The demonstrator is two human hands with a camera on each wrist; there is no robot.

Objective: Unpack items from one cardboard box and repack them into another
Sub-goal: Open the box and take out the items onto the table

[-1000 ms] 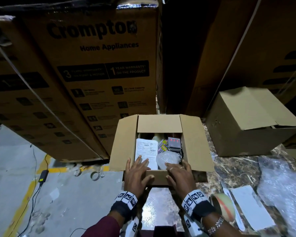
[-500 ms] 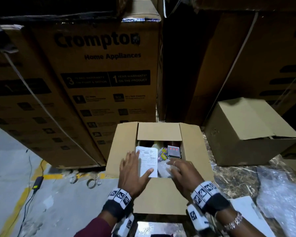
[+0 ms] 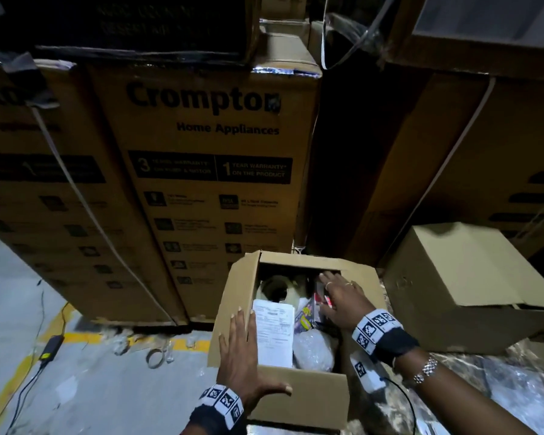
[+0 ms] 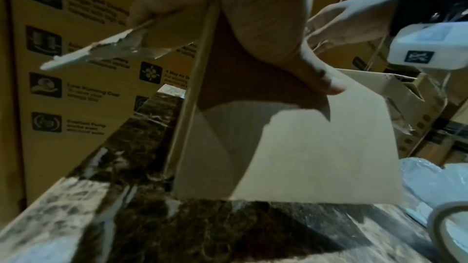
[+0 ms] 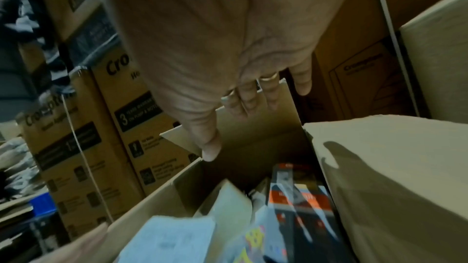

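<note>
An open cardboard box [image 3: 299,394] stands on a marble surface in the head view. It holds a white printed sheet [image 3: 274,331], a tape roll [image 3: 277,288], a bubble-wrapped lump [image 3: 314,350], a colourful packet [image 3: 307,318] and a black-and-orange carton [image 5: 301,197]. My left hand [image 3: 237,346] lies flat against the raised left flap, thumb on the front wall [image 4: 316,147]. Over the box's far right corner, my right hand [image 3: 339,293] reaches with straight fingers [image 5: 243,103] at the far flap, holding nothing. A second cardboard box [image 3: 471,290] sits to the right, flaps partly down.
Tall Crompton cartons [image 3: 208,171] wall off the back. Bubble wrap [image 3: 522,387] lies on the marble at the right, and a tape roll [image 4: 450,227] near it. On the floor to the left are a black adapter [image 3: 51,345] with its cable and tape rings [image 3: 154,357].
My left hand slid from the printed sheet to the left flap, which now stands up. My right hand moved from the bubble-wrapped lump to the far right corner. The view came closer.
</note>
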